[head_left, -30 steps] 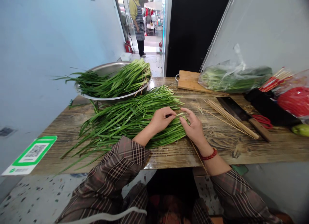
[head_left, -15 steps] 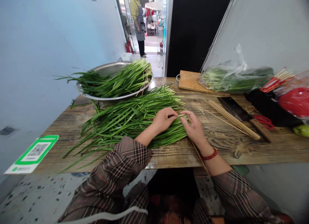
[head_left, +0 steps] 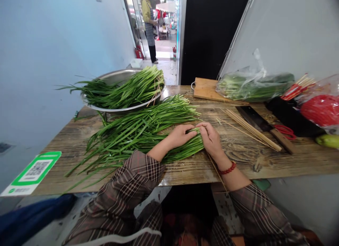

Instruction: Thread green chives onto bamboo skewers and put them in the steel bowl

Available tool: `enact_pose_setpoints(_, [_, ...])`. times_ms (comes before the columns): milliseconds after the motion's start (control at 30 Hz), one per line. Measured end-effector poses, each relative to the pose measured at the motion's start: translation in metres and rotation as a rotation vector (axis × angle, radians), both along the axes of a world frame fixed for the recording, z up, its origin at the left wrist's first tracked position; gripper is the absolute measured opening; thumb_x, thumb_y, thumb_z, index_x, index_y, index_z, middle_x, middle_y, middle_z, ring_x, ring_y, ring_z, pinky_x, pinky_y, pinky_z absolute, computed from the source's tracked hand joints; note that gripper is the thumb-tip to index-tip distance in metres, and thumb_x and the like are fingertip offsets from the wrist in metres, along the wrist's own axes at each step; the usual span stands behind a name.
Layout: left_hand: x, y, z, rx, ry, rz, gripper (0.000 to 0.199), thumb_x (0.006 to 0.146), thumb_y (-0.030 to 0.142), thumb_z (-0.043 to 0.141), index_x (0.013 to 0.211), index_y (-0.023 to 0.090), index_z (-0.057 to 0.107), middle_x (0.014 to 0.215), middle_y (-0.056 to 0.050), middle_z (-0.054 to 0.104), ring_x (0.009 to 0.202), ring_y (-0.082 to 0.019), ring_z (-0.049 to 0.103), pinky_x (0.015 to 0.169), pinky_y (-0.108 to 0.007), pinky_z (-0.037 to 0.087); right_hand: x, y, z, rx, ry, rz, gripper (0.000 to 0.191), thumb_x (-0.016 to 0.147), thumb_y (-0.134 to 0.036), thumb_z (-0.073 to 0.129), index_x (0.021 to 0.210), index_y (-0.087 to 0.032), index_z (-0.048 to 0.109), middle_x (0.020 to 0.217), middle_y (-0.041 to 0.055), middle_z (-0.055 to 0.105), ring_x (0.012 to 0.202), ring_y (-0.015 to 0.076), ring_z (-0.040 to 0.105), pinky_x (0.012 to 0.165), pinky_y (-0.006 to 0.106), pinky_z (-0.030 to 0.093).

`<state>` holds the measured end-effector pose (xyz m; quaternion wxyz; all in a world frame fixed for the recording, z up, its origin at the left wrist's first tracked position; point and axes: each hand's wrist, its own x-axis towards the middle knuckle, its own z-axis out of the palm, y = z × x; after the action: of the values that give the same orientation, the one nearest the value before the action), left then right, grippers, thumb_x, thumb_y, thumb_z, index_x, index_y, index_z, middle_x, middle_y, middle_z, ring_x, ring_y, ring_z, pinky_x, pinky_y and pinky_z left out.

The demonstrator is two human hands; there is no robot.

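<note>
A bundle of garlic chives (head_left: pixel 185 150) lies across the wooden table in front of me, pale cut ends to the right. My left hand (head_left: pixel 182 136) is closed over the top of the bundle, a little behind those ends. Around the ends themselves curls my right hand (head_left: pixel 211 139), its fingers meeting the left fingertips. A thin straw-like strip (head_left: pixel 214 165) runs from beneath the right hand over the table's front edge. More loose garlic chives (head_left: pixel 159 115) are heaped just behind the bundle. The undersides of the bundle and my palms are hidden.
A metal basin (head_left: pixel 120 109) of chives stands back left. To the right lie dry strips (head_left: pixel 251 129), a cleaver (head_left: pixel 254 118), a cutting board (head_left: pixel 205 90) and bagged greens (head_left: pixel 254 87). A QR-code card (head_left: pixel 35 172) lies front left. A person (head_left: pixel 149 27) stands in the doorway.
My fingers have gone from a raised pinch above the chives to lying closed around the bundle. Dark blue cloth has appeared at lower left. The person in the doorway has raised a forearm.
</note>
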<state>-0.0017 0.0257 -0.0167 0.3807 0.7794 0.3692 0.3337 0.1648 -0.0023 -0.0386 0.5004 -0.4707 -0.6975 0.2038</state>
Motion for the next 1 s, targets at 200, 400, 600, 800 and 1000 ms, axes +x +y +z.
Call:
enact_pose_setpoints(200, [0.003,0.000,-0.001,-0.117,-0.024,-0.057,0.038,0.088,0.044,0.051,0.064,0.015,0.053,0.061,0.003,0.046,0.062,-0.011,0.042,0.060,-0.023,0.034,0.002,-0.002,0.003,-0.022,0.024,0.014,0.038,0.100,-0.042,0.031,0.103,-0.022,0.063,0.085,0.0044,0.068,0.075,0.0182,0.062,0.069,0.031,0.047])
enact_pose_setpoints(400, [-0.010,0.003,0.018,-0.135,-0.114,0.082,0.039,0.085,0.046,0.053,0.062,0.015,0.049,0.063,0.003,0.041,0.063,-0.010,0.037,0.059,-0.023,0.030,0.017,0.005,-0.001,-0.147,0.295,-0.046,0.046,0.099,-0.051,0.026,0.111,-0.020,0.057,0.072,0.0000,0.062,0.054,0.0131,0.055,0.053,0.027,0.044])
enact_pose_setpoints(600, [-0.017,0.008,0.021,-0.089,-0.135,0.165,0.037,0.085,0.044,0.055,0.062,0.015,0.050,0.061,0.004,0.041,0.062,-0.010,0.038,0.060,-0.023,0.029,0.032,-0.014,0.007,-0.046,-0.038,-0.074,0.029,0.097,-0.043,0.043,0.095,-0.020,0.060,0.079,0.0026,0.064,0.068,0.0156,0.060,0.066,0.029,0.047])
enact_pose_setpoints(800, [-0.019,0.010,0.018,-0.174,-0.251,0.176,0.035,0.080,0.048,0.062,0.074,0.013,0.062,0.069,0.000,0.057,0.069,-0.013,0.049,0.065,-0.023,0.038,0.026,-0.033,0.014,0.137,-0.218,-0.158,0.020,0.090,-0.036,0.057,0.102,-0.020,0.060,0.093,0.0073,0.064,0.080,0.0200,0.059,0.076,0.035,0.048])
enact_pose_setpoints(1000, [-0.017,0.003,0.037,-0.210,-0.310,0.183,0.038,0.077,0.051,0.067,0.077,0.013,0.065,0.067,0.000,0.060,0.069,-0.013,0.053,0.061,-0.022,0.040,0.016,-0.037,0.028,0.036,-0.228,-0.039,0.021,0.095,-0.032,0.048,0.086,-0.022,0.064,0.077,0.0027,0.067,0.070,0.0176,0.061,0.066,0.029,0.044])
